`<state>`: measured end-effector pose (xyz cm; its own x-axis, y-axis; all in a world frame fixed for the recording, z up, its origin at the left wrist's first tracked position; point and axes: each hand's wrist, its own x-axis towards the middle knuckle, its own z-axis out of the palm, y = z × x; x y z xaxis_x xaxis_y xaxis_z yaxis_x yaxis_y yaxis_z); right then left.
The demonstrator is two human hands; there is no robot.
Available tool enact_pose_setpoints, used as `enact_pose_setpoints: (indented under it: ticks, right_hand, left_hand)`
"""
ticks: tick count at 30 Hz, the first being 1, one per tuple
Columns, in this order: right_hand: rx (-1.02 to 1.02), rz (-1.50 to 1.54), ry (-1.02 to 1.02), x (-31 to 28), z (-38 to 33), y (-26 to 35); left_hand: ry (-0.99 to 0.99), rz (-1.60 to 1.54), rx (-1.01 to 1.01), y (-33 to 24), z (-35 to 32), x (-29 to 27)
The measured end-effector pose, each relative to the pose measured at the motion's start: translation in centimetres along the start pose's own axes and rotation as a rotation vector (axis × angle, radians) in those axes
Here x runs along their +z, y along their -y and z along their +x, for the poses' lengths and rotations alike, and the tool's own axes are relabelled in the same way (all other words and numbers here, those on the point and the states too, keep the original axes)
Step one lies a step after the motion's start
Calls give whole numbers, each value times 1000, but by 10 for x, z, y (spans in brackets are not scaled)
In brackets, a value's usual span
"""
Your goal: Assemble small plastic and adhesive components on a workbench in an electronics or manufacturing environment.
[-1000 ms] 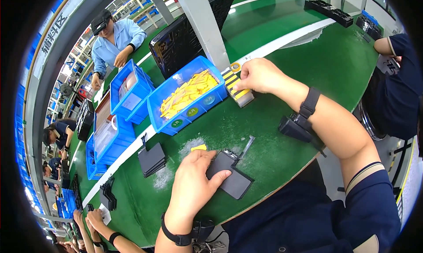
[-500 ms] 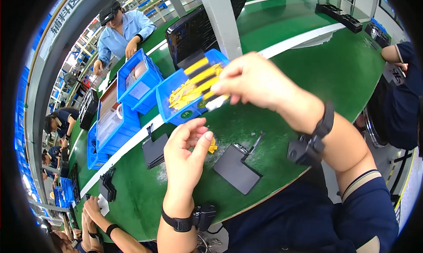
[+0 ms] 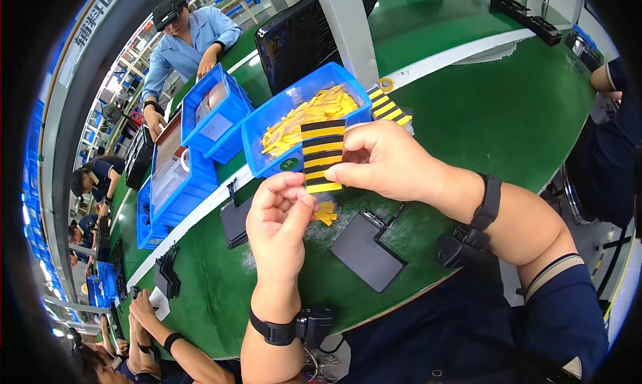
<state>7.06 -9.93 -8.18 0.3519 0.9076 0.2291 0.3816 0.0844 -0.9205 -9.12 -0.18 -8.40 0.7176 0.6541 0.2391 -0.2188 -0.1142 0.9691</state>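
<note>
Pinching striped sheet (image 3: 322, 155) above mat (image 3: 468, 116) w/ right hand (image 3: 384, 160), left hand (image 3: 284, 217) fingertips closed on its bottom edge, prob peeling; could tear or drop strip if tugged crooked.

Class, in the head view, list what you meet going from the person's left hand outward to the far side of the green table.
left hand → black-and-yellow striped sheet → blue bin of yellow strips → black tray

Bright even overhead light — soft shadows, sharp centre; heavy fisheye bend, black vignette (edges esp.).
</note>
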Motion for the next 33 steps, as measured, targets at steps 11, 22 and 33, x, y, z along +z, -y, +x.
enact_pose_setpoints:
  ticks: [11,22,33]
  right_hand:
    - [47,202,-188,0,1,0]
    - [96,562,-102,11,-6,8]
    - [-256,64,-292,4,-5,3]
  left_hand:
    - [9,89,-224,14,11,-16]
    - [72,-165,-179,5,8,-12]
    - [321,1162,223,-19,-10,15]
